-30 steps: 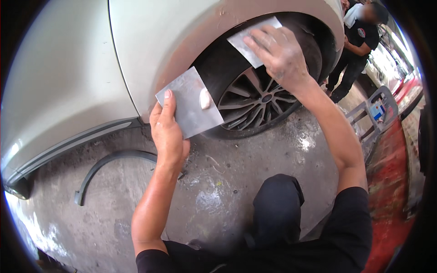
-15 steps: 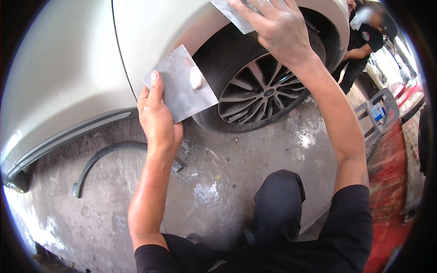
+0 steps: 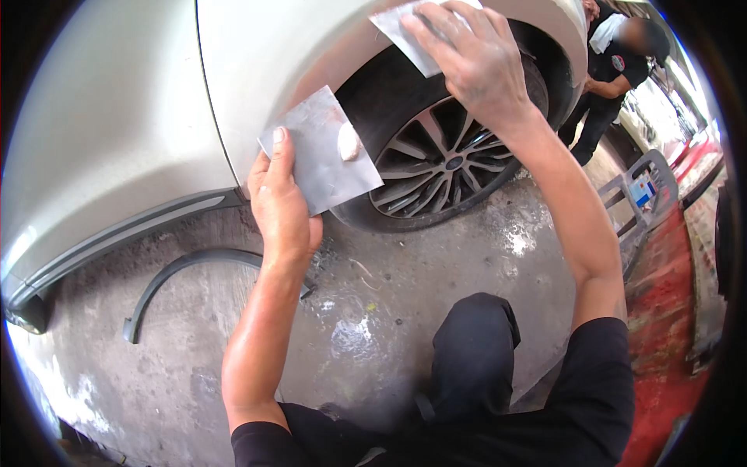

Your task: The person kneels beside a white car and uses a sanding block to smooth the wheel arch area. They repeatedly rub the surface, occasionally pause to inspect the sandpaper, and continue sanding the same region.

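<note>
My left hand [image 3: 282,208] grips a square grey metal sheet [image 3: 315,173] by its left edge, thumb on top. A lump of whitish paste [image 3: 348,142] sits near the sheet's right side. Farther up, my right hand [image 3: 490,78] is closed on a second thin grey spreader plate [image 3: 414,39], fingers laid over its face. That plate is at the wheel arch [image 3: 315,58] of a light-coloured car, above the tyre; whether it touches the panel I cannot tell. Behind both hands is the wheel [image 3: 453,163] with its dark spoked rim.
A curved dark trim strip [image 3: 198,257] lies on the concrete floor [image 3: 373,327], left of my knee [image 3: 476,346]. To the right stand a grey plastic chair [image 3: 665,183] and, farther back, another person [image 3: 611,86] in dark clothes. Red surface [image 3: 661,342] runs along the right.
My left hand and its sheet have shifted slightly right and down in view. The right hand's plate has come lower, showing more of itself.
</note>
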The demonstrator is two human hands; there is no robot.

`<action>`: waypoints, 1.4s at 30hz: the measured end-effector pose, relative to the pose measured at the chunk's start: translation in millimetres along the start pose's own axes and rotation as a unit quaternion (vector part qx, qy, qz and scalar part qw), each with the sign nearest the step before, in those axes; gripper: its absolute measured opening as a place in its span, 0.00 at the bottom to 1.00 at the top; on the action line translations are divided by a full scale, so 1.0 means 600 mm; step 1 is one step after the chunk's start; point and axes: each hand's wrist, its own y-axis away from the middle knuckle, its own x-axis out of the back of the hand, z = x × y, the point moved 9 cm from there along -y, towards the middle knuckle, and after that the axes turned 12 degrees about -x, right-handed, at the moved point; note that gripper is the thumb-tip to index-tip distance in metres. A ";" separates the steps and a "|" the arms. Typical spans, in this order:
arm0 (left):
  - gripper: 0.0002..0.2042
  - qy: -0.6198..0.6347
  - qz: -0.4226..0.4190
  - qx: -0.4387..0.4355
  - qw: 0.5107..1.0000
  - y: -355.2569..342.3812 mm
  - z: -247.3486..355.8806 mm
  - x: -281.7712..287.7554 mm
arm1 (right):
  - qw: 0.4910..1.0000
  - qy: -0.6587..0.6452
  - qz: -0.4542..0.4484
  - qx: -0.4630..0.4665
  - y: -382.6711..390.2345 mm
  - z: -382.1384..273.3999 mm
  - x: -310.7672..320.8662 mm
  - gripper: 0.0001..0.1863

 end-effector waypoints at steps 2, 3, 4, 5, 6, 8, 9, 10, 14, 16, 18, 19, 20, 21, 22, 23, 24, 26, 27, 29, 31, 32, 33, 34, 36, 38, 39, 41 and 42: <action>0.20 0.006 -0.013 0.015 1.000 0.003 -0.022 -0.001 | 0.999 -0.034 0.039 0.009 -0.007 0.007 -0.006 0.18; 0.20 0.005 -0.009 0.014 1.000 0.002 -0.025 0.003 | 0.999 -0.024 0.029 0.014 -0.008 0.005 -0.008 0.18; 0.20 0.001 -0.004 0.015 1.000 0.003 -0.031 0.008 | 1.000 -0.015 0.019 0.017 -0.009 0.002 -0.007 0.17; 0.19 -0.003 0.000 0.016 1.000 0.003 -0.036 0.013 | 1.000 -0.007 0.009 0.020 -0.006 -0.002 -0.012 0.17; 0.19 -0.004 0.004 0.016 1.000 0.001 -0.038 0.018 | 0.999 -0.022 0.040 0.022 0.002 0.000 -0.017 0.17; 0.19 -0.012 0.011 0.017 1.000 -0.004 -0.034 0.030 | 0.993 -0.053 0.102 0.020 0.015 0.002 -0.032 0.16; 0.18 -0.015 0.019 0.019 1.000 -0.003 -0.035 0.039 | 0.996 -0.039 0.074 0.015 0.028 -0.002 -0.037 0.16; 0.18 -0.015 0.026 0.016 0.999 -0.005 -0.032 0.043 | 0.998 -0.023 0.052 0.014 0.033 -0.009 -0.025 0.16; 0.16 -0.001 0.034 0.004 0.999 -0.008 -0.006 0.042 | 0.993 -0.030 0.114 0.014 0.089 0.007 -0.045 0.17; 0.16 -0.003 0.037 -0.007 0.999 -0.009 0.014 0.035 | 0.999 -0.014 0.052 -0.002 0.112 0.012 -0.067 0.17; 0.16 -0.002 0.029 -0.013 0.999 -0.010 0.023 0.030 | 0.999 0.004 -0.032 -0.020 0.132 0.015 -0.087 0.18; 0.16 0.002 0.024 -0.014 1.000 -0.012 0.024 0.026 | 0.999 -0.001 -0.042 -0.029 0.148 0.019 -0.080 0.18; 0.16 0.006 0.020 -0.018 1.000 -0.014 0.027 0.023 | 0.998 -0.009 -0.048 -0.035 0.160 0.023 -0.075 0.18; 0.16 0.010 0.016 -0.022 1.000 -0.017 0.029 0.018 | 0.997 -0.016 -0.055 -0.041 0.164 0.028 -0.072 0.19; 0.16 0.012 0.014 -0.023 1.000 -0.016 0.027 0.017 | 0.998 -0.016 -0.039 -0.045 0.154 0.031 -0.057 0.19; 0.16 0.013 0.018 -0.021 1.000 -0.016 0.027 0.018 | 0.999 -0.010 -0.027 -0.040 0.137 0.030 -0.049 0.19; 0.16 0.014 0.022 -0.019 0.999 -0.016 0.026 0.018 | 0.999 -0.004 -0.015 -0.036 0.113 0.027 -0.042 0.19; 0.17 0.011 0.023 -0.014 1.000 -0.015 0.017 0.020 | 1.000 0.009 0.009 -0.027 0.070 0.017 -0.038 0.20; 0.17 0.006 0.022 -0.013 1.000 -0.016 0.011 0.021 | 0.999 -0.010 0.037 -0.017 0.043 0.011 -0.025 0.19; 0.17 0.000 0.023 -0.009 1.000 -0.013 0.000 0.025 | 0.995 -0.049 0.089 0.006 0.005 0.000 -0.005 0.17; 0.17 -0.004 0.019 -0.002 1.000 -0.009 -0.007 0.024 | 0.993 -0.053 0.106 0.021 0.014 0.005 -0.025 0.17; 0.17 -0.001 0.024 0.001 1.000 -0.011 -0.009 0.030 | 0.994 -0.063 0.092 0.013 0.011 0.002 -0.022 0.17; 0.17 0.001 0.029 0.004 1.000 -0.014 -0.011 0.039 | 0.994 -0.074 0.079 0.005 0.012 -0.001 -0.025 0.17; 0.17 0.003 0.031 0.009 0.999 -0.016 -0.015 0.043 | 0.993 -0.072 0.094 0.007 0.020 -0.002 -0.028 0.17; 0.17 -0.006 0.043 0.012 0.999 -0.010 -0.018 0.050 | 0.989 -0.069 0.126 0.014 0.043 -0.002 -0.040 0.17; 0.17 -0.024 0.051 0.001 0.998 -0.014 -0.014 0.060 | 0.983 -0.064 0.172 0.028 0.066 0.002 -0.053 0.16; 0.17 -0.023 0.048 -0.002 0.999 -0.015 -0.010 0.061 | 0.981 -0.062 0.178 0.031 0.077 0.002 -0.057 0.17; 0.17 -0.022 0.038 -0.012 0.999 -0.017 0.006 0.056 | 0.982 -0.058 0.176 0.029 0.094 0.004 -0.060 0.17; 0.16 -0.026 0.037 -0.018 0.999 -0.017 0.012 0.054 | 0.984 -0.056 0.167 0.025 0.102 0.004 -0.061 0.17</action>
